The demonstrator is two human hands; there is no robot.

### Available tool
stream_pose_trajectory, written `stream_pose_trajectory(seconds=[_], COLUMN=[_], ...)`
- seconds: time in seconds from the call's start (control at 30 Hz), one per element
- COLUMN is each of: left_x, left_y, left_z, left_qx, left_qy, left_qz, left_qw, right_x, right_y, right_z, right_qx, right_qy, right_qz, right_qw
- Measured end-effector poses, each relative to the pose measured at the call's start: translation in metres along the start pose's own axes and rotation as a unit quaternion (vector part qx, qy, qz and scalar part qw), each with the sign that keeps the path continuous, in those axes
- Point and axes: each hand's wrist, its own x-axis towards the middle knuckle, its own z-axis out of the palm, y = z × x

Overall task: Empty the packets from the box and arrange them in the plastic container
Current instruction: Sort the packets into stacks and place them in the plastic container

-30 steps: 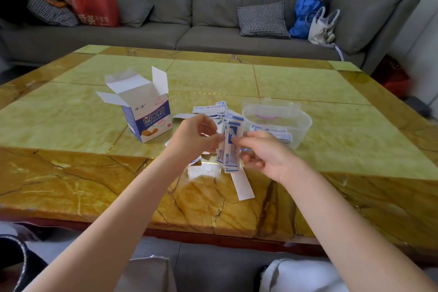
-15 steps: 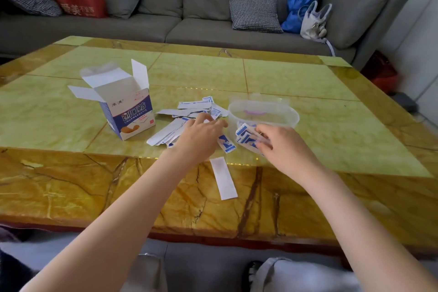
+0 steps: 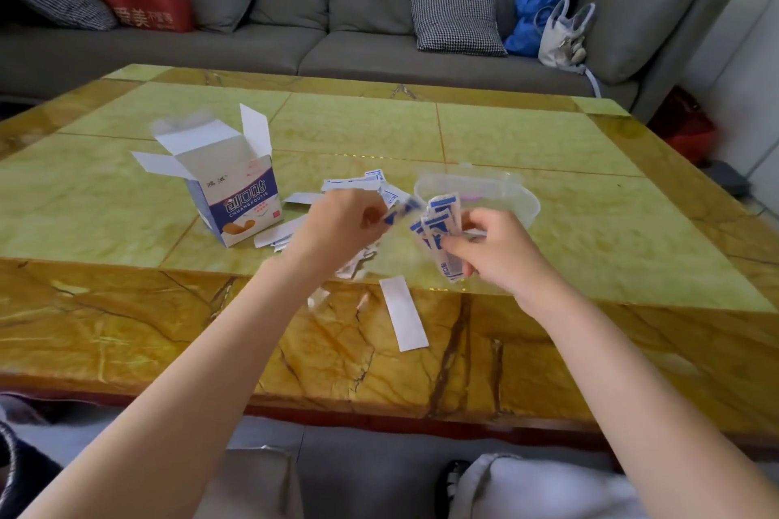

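Packets [image 3: 438, 232]: right hand [image 3: 493, 253] grips bundle, left hand [image 3: 341, 223] pinches one. Square edges, then drop into plastic container [image 3: 516, 198].

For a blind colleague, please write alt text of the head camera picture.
The right hand holds a bunch of packets before a plastic container; the left hand pinches one packet. An open box and loose packets lie on the table.
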Motion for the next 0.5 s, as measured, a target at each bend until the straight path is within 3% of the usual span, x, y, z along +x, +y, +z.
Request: stream_pose_trajectory(seconds=[0.07, 0.2, 0.3, 0.4, 0.5], left_x=[-0.01, -0.025, -0.031, -0.031, -0.033], left_y=[0.001, 0.013, 0.014, 0.006, 0.002], left_z=[-0.015, -0.016, -0.015, -0.015, -0.009], left_qx=[-0.119, -0.282, -0.258, -0.209, -0.12], left_qy=[0.027, -0.043, -0.076, -0.1, -0.112], left_qz=[-0.048, -0.087, -0.096, -0.11, -0.097], left_qw=[0.991, 0.955, 0.958, 0.967, 0.982], right_x=[-0.003, -0.003, 0.0, -0.001, -0.007], right_y=[-0.009, -0.016, -0.018, -0.013, -0.007], right_z=[0.005, 0.015, 0.022, 0.022, 0.026], right_qx=[0.085, 0.135, -0.037, -0.304, -0.389], right_qy=[-0.014, -0.052, -0.007, 0.035, 0.007], right_qz=[0.023, 0.027, -0.069, -0.163, -0.181], right_qw=[0.996, 0.989, 0.997, 0.938, 0.903])
